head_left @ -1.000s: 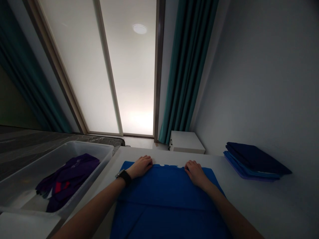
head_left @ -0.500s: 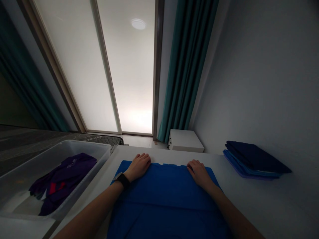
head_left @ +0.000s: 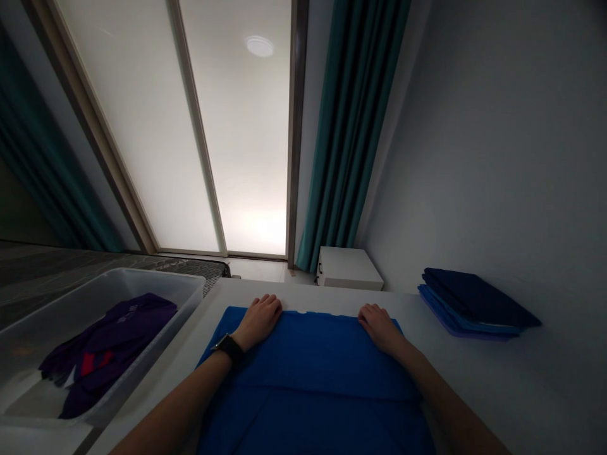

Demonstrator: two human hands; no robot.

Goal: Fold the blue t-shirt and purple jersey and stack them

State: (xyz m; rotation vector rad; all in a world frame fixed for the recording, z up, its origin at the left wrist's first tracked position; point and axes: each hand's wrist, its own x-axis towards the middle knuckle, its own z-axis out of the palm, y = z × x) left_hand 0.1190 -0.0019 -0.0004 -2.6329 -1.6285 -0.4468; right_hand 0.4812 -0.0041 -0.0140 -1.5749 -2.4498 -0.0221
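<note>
A blue cloth garment point(head_left: 313, 354) lies spread on the white table, with a fold line running across its lower part. On its far left corner rests my left hand point(head_left: 260, 321), palm down, fingers extended and lying together on the cloth. My right hand point(head_left: 379, 325) is on the far edge near the right corner, fingers slightly bent and resting on the fabric. Both hands touch the garment without visibly gripping it. The undersides of the fingers are hidden. A black watch is on my left wrist.
A translucent plastic bin point(head_left: 190, 297) stands at the left, holding a crumpled purple garment point(head_left: 123, 341). At the right of the white table point(head_left: 303, 292) is a stack of folded blue and dark cloths point(head_left: 474, 300). Beyond the table stands a white cabinet point(head_left: 348, 265).
My right hand has slid slightly right along the garment's far edge. My left hand stays on its corner. The view has shifted a little to the right.
</note>
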